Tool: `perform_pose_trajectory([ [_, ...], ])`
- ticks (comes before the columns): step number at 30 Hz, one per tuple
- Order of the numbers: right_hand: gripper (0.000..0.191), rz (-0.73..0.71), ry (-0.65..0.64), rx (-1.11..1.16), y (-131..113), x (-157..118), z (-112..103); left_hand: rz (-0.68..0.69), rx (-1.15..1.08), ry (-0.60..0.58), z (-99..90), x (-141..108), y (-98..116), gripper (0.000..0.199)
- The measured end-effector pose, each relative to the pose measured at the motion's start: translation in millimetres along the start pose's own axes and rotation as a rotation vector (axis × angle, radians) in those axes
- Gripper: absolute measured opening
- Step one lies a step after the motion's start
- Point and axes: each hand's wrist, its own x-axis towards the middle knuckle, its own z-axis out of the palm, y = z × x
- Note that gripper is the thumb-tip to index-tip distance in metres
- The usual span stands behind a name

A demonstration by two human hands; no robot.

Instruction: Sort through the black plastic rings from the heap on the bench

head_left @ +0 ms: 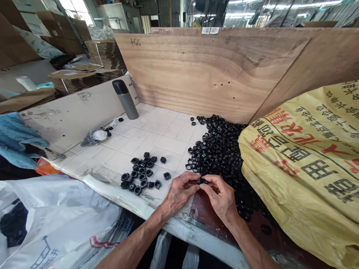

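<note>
Between my fingertips, near the table's front edge, is a small black plastic ring-shaped part (202, 181). My left hand (182, 191) pinches it from the left, and my right hand (220, 193) grips its other side with thumb and fingers. The fingers cover much of the part, so its exact shape is hidden. Beyond my right hand spreads a big heap of similar black parts (217, 148). To the left of my left hand lies a smaller loose group of black parts (142, 172), several with round openings facing up.
A yellow woven sack (311, 164) leans in on the right, beside the heap. A grey flask (126, 100) stands at the back left near a small plastic bag (94, 136). Wooden boards (212, 69) wall the table (167, 129). A white sack (61, 223) sits front left.
</note>
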Motion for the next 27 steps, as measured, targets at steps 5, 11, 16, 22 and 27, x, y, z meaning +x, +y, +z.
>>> perform_pose_trajectory([
  [5,0.014,-0.068,-0.086,-0.019,-2.8,1.6,-3.1,0.039,0.043,-0.004,-1.4,0.7,3.6,0.023],
  [11,0.022,-0.107,-0.072,-0.070,-8.3,4.9,-5.5,0.061,0.098,-0.002,-2.0,1.6,8.0,0.023],
  [16,0.029,-0.023,-0.059,-0.086,-2.2,1.0,-3.0,0.086,0.175,-0.019,-2.7,1.1,7.1,0.025],
  [22,0.028,0.043,-0.058,-0.117,5.0,-5.8,1.1,0.119,0.199,-0.072,-3.0,1.4,8.0,0.023],
  [27,0.016,-0.019,-0.107,-0.149,2.0,-5.7,2.2,0.100,0.181,-0.074,-2.5,1.0,8.2,0.022],
])
